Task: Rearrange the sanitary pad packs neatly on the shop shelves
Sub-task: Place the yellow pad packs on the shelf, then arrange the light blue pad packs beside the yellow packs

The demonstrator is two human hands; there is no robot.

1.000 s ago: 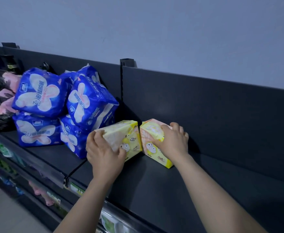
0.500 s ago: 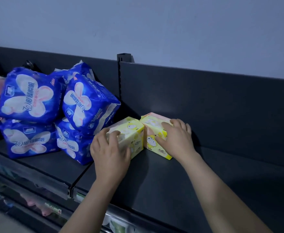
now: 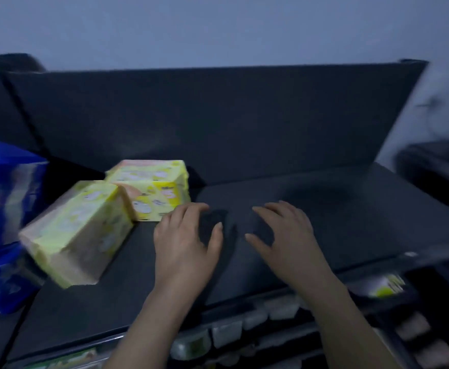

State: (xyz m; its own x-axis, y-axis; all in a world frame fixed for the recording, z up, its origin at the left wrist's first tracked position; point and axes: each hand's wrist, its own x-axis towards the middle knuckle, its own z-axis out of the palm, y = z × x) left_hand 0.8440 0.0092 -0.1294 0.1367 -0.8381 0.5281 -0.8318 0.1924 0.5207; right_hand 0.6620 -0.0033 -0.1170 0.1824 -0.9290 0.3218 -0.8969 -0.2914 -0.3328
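While left hand and right hand hover spread, empty, yellow plastic-wrapped pad packs look light, squashy: grip opposite sides

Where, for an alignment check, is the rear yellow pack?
The rear yellow pack sits left of centre in the head view, by the back panel, behind the nearer yellow pack.

your left hand and your right hand are side by side above the dark shelf, fingers loosely spread and holding nothing. left of them the nearer yellow pack sits skewed, touching the farther yellow pack, whose front corner is just beside your left fingertips. blue packs are stacked at the left edge, blurred.
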